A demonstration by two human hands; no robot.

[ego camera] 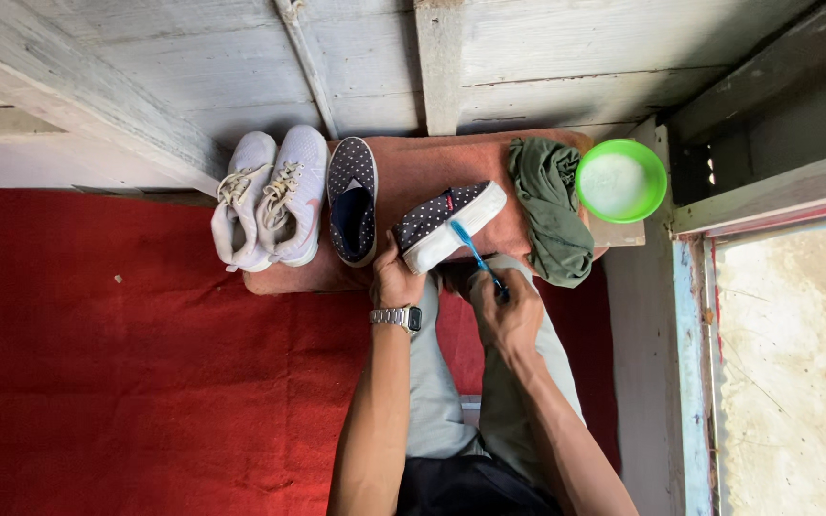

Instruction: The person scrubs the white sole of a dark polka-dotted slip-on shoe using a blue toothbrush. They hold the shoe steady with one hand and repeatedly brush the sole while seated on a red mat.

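From the head camera I look straight down at my left hand [394, 279], fingers wrapped around the heel end of a dark polka-dot slip-on shoe [447, 225] with a white sole, tilted on its side above a reddish-brown mat [432, 162]. My right hand [507, 308] is closed in a fist on the handle of a blue toothbrush [475, 256], whose head touches the shoe's white sole. The matching polka-dot shoe [352, 199] lies just beside it on the mat, next to a pair of pale laced sneakers [270, 199]. A crumpled green cloth [552, 205] sits right of the held shoe, beside a green bowl [621, 180]. Red carpet [145, 363] covers the floor.
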